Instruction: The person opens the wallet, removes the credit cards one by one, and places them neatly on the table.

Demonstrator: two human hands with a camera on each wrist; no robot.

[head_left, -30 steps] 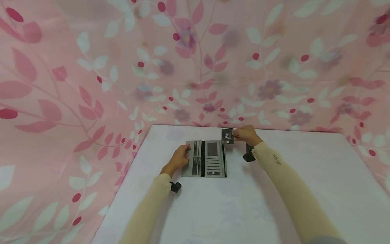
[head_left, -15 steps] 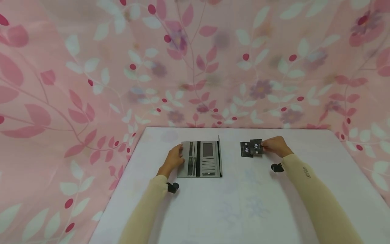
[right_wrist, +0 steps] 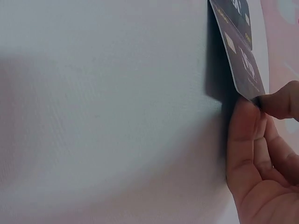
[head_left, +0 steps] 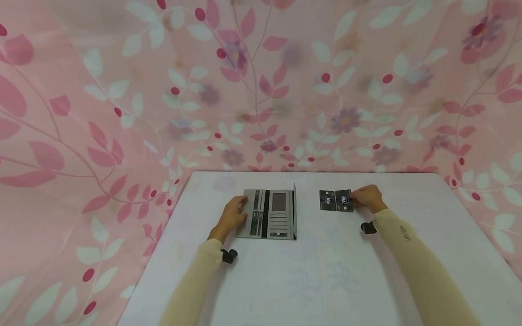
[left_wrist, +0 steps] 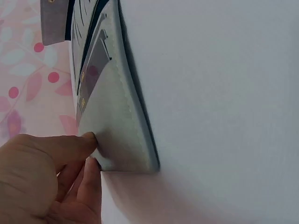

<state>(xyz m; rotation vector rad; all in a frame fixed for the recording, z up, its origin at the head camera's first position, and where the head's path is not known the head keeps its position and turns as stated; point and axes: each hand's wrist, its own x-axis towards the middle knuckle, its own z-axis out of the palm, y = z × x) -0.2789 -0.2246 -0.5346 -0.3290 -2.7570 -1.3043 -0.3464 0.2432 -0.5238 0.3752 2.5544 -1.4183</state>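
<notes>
A grey long wallet point(head_left: 266, 217) lies spread open on the white table, its right flap standing up. Dark cards sit in the slots of its left panel, and another shows low in the middle panel. At the wallet's left edge, my left hand point(head_left: 232, 215) pinches the panel between thumb and fingers, seen close in the left wrist view. My right hand point(head_left: 368, 198) pinches the right edge of a black VIP card point(head_left: 344, 200). In the right wrist view this card point(right_wrist: 240, 67) is tilted, with a shadow beneath. A second black VIP card point(head_left: 328, 200) lies right beside it.
The white-covered table point(head_left: 310, 280) ends at the back against a pink leaf-and-flower patterned curtain point(head_left: 261, 90). Small black cameras point(head_left: 229, 256) are strapped at both wrists, over pale yellow sleeves point(head_left: 189, 285).
My right hand has carried the VIP card from the wallet's upper right to the right, then lowered it beside the other card. My left hand stays on the wallet's edge.
</notes>
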